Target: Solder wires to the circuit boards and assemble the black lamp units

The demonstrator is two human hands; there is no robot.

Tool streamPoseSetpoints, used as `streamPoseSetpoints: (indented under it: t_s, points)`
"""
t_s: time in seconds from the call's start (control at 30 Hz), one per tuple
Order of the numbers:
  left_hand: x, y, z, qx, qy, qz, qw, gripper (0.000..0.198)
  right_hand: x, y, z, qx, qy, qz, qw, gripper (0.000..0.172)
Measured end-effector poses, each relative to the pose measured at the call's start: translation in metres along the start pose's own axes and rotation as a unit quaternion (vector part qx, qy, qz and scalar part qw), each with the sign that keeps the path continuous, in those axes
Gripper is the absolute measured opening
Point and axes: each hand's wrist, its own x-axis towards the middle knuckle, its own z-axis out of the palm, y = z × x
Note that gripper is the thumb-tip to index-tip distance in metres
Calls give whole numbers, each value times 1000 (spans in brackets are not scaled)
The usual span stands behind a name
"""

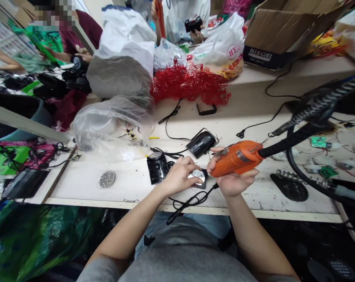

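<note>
Left hand: my left hand (180,174) is closed in a pinch, thumb and fingers bent over a silver plate (197,174) with a round middle.
Workpiece: that plate sits on a small black part (204,182) near the front edge of the counter (83,192), between my two hands.
Right hand: my right hand (231,183) is wrapped around an orange power tool (237,158), its front end close to the right side of the black part.
Tool tip: I can't make out the bit or whether it touches; as I judge it, the tool works best square to the plate, pressed lightly and evenly.
Steadying: pressing the black part flat to the counter should stop it twisting; my fingertips are best kept clear of the bit's path.
Hose: a black hose (278,143) runs up from the tool's back end; slack there should keep it from tugging my wrist.
Cable: a coiled black cable (191,201) lies just in front of the work, partly over the edge, best kept from under the part.
Small metal pieces: a round dish (107,179) of them stands well to my left.
Nearby: an open black shell (157,168) lies beside my left hand, and a black housing (202,143) just beyond.
</note>
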Motion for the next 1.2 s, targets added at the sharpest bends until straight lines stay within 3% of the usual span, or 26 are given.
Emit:
streamPoseSetpoints:
  t_s: [0.07, 0.3, 0.4, 0.63, 0.77, 0.97, 1.1, 1.2]
  points:
    - [1, -3, 3, -2, 15, -9, 1000, 31, 1, -1, 1, -3, 2, -3, 1000, 75]
    - [-10, -12, 35, 48, 172, 2, 984, 35, -3, 1, -4, -13, 5, 0, 1000, 79]
    - [-12, -13, 40, 41, 200, 6, 979, 32, -4, 1, -7, 3, -3, -4, 1000, 84]
    - [-10, -9, 27, -10, 156, -24, 987, 35, -3, 1, -9, 22, -10, -10, 1000, 77]
    - [-8, -8, 20, -6, 154, -36, 987, 34, -3, 1, -7, 5, 9, -10, 1000, 76]
    - [-11, -7, 13, 7, 106, -43, 993, 37, -1, -9, -7, -30, 2, 7, 1000, 76]
    - [-15, 7, 12, 2, 145, -3, 989, 50, -2, -23, -7, -77, 7, 1, 997, 79]
    - [-2, 26, 13, 63, 131, 17, 989, 33, -5, -32, -5, -75, 24, -34, 996, 81]
